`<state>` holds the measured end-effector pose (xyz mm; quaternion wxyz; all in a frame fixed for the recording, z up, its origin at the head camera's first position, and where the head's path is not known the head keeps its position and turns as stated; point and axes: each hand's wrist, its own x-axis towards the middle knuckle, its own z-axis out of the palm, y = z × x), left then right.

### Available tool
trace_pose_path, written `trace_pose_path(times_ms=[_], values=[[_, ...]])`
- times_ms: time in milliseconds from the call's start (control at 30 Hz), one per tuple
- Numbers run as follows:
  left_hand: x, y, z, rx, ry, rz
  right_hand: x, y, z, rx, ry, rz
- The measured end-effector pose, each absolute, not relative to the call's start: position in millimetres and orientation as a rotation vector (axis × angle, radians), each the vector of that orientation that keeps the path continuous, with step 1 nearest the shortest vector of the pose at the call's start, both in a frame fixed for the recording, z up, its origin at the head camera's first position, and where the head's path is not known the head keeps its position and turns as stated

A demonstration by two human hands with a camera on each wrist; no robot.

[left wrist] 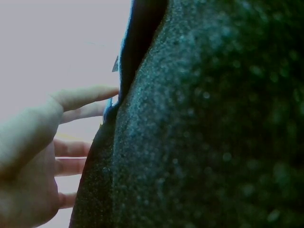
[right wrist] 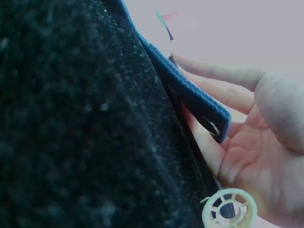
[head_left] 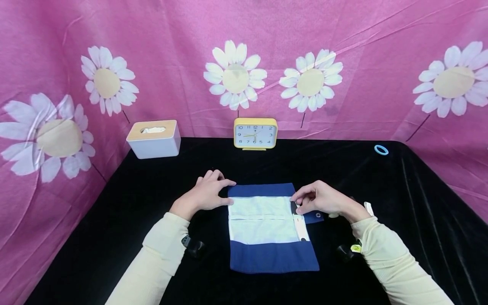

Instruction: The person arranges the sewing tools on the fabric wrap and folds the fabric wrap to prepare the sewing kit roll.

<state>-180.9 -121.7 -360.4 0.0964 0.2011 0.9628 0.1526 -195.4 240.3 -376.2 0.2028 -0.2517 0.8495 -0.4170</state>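
A blue and white cloth pouch [head_left: 263,209] lies spread flat on the black cloth, its pale middle bordered by blue bands. My left hand [head_left: 207,192] rests at its left edge, with the thumb on the pale part and a finger at the upper blue corner. Along the right edge, my right hand [head_left: 318,198] pinches a small dark piece [head_left: 293,207] between thumb and fingers; its kind cannot be made out. Just below that lies a white strip [head_left: 300,228] with a dark spot. A blue tab with a metal snap [right wrist: 211,126] sticks out under the right hand.
In the right wrist view, a cream spoked wheel [right wrist: 229,209] lies by the palm. At the back stand a tissue box [head_left: 154,140] on the left and a yellow clock [head_left: 255,133]. A blue ring [head_left: 381,150] lies at the far right, before the pink flowered curtain [head_left: 171,63].
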Motion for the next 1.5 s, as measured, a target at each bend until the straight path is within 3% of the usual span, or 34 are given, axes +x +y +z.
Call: trace_pose_path(times_ms=[1133,1500], values=[[-180,-122,-360,0.6,2.855,0.455,-192,240,-369,-0.769,2.466,-1.109],[-181,-123,-361,0.598,2.853,0.457,-179,264,-343,-0.568,2.658,-1.175]])
